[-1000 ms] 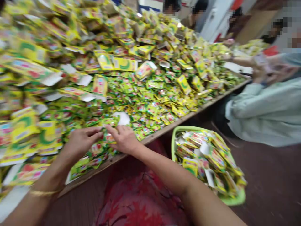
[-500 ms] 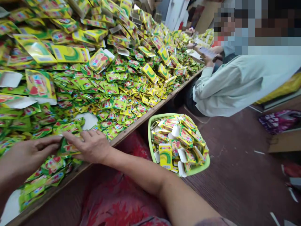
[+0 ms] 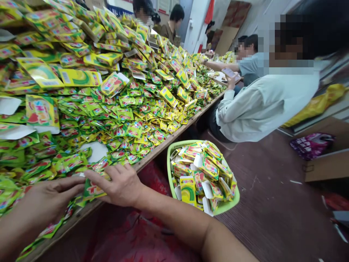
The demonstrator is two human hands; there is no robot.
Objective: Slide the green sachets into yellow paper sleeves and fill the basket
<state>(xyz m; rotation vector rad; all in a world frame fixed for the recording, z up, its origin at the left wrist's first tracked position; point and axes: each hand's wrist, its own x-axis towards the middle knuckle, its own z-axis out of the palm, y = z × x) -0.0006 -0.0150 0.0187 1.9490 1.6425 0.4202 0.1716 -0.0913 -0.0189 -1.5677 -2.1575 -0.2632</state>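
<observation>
Near the front edge of the heaped table, my left hand point(image 3: 51, 196) pinches thumb and fingertips at the left end of a small green printed pack point(image 3: 92, 190) with red lettering. My right hand point(image 3: 122, 186) closes over the right part of that pack from above. My fingers cover much of it, so whether it is a box, a sachet or both together I cannot tell. Loose green sachets point(image 3: 69, 162) lie just behind my hands. A yellow printed box point(image 3: 42, 112) with an open white flap rests on the sachets farther back.
A wooden table edge point(image 3: 152, 151) runs diagonally past my hands. Beyond it stands a light-green basket point(image 3: 236, 198) full of boxes, some with open flaps. A person in a pale shirt point(image 3: 253, 105) sits on the right, holding a phone point(image 3: 229, 72). Several other people are farther back.
My view has tilted up, bringing more people into sight. Both hands still grip the pack at the table edge and appear slightly lower and farther right in the picture.
</observation>
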